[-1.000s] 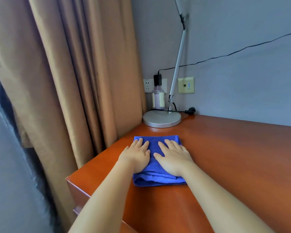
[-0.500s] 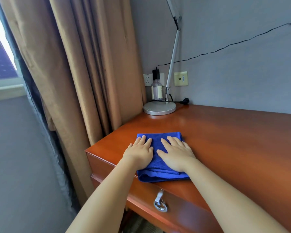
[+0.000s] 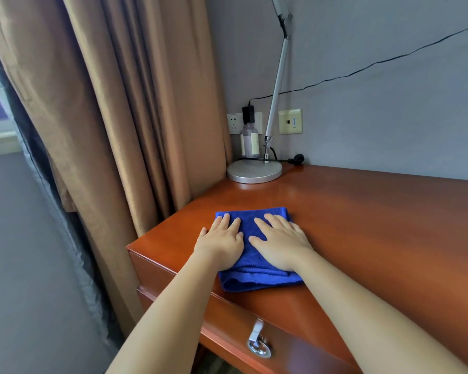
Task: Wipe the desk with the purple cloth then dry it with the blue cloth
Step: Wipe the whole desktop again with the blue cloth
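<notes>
Under both flat hands (image 3: pixel 251 242), the folded blue cloth (image 3: pixel 247 225).

blue cloth (image 3: pixel 250 228) | folded, flat | on desk (image 3: pixel 376 225) near its left front corner

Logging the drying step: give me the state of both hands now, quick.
Left hand: open, fingers straight, pressing flat on the blue cloth.
Right hand: open, fingers spread, also pressing flat on the blue cloth.
</notes>
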{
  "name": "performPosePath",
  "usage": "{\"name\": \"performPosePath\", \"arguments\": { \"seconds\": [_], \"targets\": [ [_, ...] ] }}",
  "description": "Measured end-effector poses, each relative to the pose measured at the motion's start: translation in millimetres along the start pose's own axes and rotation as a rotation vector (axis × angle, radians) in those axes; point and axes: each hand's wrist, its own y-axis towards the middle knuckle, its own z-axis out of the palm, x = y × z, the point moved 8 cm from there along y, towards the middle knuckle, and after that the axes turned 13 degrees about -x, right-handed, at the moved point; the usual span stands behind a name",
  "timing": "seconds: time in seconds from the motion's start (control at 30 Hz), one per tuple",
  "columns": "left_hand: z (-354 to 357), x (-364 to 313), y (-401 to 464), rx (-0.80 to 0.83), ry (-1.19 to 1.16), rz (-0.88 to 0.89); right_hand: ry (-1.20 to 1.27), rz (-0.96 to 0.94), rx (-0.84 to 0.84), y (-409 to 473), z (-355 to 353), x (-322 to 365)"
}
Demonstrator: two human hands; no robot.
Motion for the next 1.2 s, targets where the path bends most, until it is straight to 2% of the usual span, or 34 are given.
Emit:
{"name": "performPosePath", "arguments": {
  "seconds": [0.43,0.6,0.8,1.2],
  "targets": [
    [9.3,27.7,105.8,-0.026,-0.002,-0.054,0.001,-0.011,-0.021,116.5,22.8,-12.4],
    [8.8,31.5,121.4,-0.023,0.001,-0.069,-0.001,-0.008,-0.024,134.7,26.7,-14.4],
    [5.5,29.0,99.8,-0.037,0.000,-0.082,-0.007,-0.015,-0.013,113.8,22.6,-12.3],
    [-3.4,5.1,-7.8,-0.044,-0.019,-0.053,0.005,-0.010,0.000,1.1,2.4,2.1]
  ]
}}
